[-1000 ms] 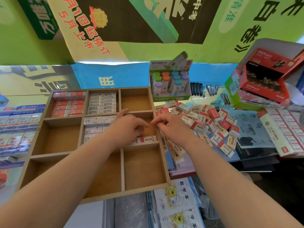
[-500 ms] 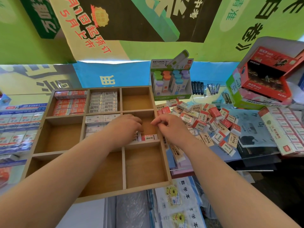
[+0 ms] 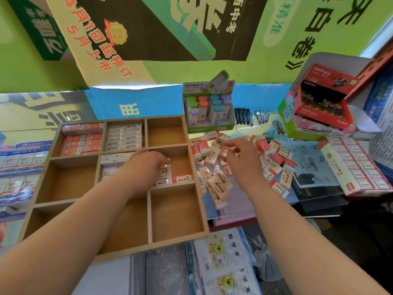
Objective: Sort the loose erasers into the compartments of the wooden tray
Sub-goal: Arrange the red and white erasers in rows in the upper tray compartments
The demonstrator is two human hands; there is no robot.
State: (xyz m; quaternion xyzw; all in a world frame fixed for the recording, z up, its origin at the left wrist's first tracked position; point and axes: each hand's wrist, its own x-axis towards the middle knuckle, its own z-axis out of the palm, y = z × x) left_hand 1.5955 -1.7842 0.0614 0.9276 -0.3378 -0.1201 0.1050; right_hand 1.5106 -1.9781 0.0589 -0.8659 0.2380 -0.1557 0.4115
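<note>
A red-and-white wrapped eraser (image 3: 225, 150) is pinched in the grip of the right hand (image 3: 242, 160), directly above the heap of loose erasers (image 3: 274, 158) on the counter (image 3: 240, 206). Left of that grip, the left hand (image 3: 144, 167) is laid on standing erasers (image 3: 164, 174) inside the divided wooden tray (image 3: 153, 246); its grip cannot be told.

Stationery shop counter — printed sales banners (image 3: 148, 39) at 12 o'clock, retail display box (image 3: 209, 116) just below, full eraser cartons (image 3: 357, 165) at 3, wrapped exercise books (image 3: 225, 262) at 6.
</note>
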